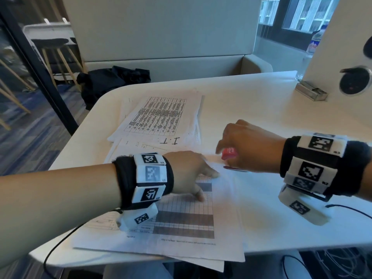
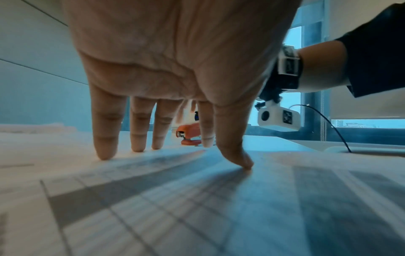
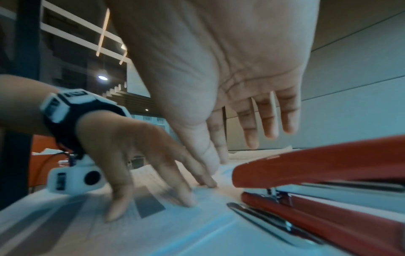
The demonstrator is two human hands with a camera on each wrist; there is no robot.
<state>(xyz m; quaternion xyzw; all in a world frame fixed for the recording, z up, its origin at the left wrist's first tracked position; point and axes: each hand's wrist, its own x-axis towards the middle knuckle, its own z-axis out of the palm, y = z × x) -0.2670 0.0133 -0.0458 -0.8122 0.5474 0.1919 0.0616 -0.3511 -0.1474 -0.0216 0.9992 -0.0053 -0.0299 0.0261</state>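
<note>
A printed sheet [image 1: 185, 218] with a grey-banded table lies at the near edge of the white table [image 1: 251, 93]. My left hand [image 1: 189, 170] presses down on it with spread, straight fingertips [image 2: 105, 154]. A red stapler [image 1: 228, 154] sits at the sheet's far right corner, and the right wrist view shows the paper [image 3: 153, 233] running into the stapler's [image 3: 328, 164] mouth. My right hand [image 1: 247, 146] hovers over the stapler's top, its fingers [image 3: 249, 129] straight and clear of the red arm. In the left wrist view the stapler [image 2: 188, 131] shows between my fingers.
A loose stack of printed papers [image 1: 161, 117] lies beyond the sheet. A small metal box [image 1: 311, 91] and a white partition with round sockets [image 1: 354, 81] stand at the far right. A black bag [image 1: 112, 81] rests on the bench behind. Cables [image 1: 352, 210] trail from both wrists.
</note>
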